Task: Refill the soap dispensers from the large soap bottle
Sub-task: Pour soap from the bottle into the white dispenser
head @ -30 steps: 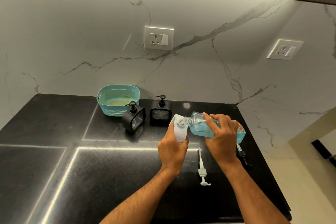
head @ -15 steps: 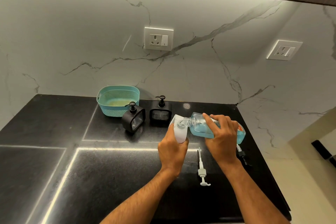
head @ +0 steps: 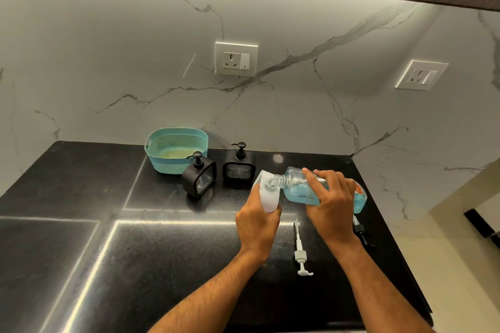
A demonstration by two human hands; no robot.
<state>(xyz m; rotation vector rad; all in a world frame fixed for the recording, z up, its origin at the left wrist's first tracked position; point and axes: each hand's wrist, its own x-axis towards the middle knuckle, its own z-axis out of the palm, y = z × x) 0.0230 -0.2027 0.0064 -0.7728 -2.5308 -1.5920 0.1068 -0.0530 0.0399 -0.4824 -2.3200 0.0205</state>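
Soap bottle [head: 324,188] lies tipped on its side over the bench [head: 81,251], gripped by the right hand [head: 331,205], mouth on the white dispenser [head: 267,194] so soap runs in; the left hand [head: 255,222] grips that dispenser

Both forearms reach in from six o'clock. The left hand [head: 257,220] is curled in a grip, with the right hand [head: 331,201] at its three o'clock, fingers wrapped downward.

R hand [head: 332,204] tips soap bottle [head: 297,186] into white dispenser [head: 268,199], L hand [head: 257,220] gripping.
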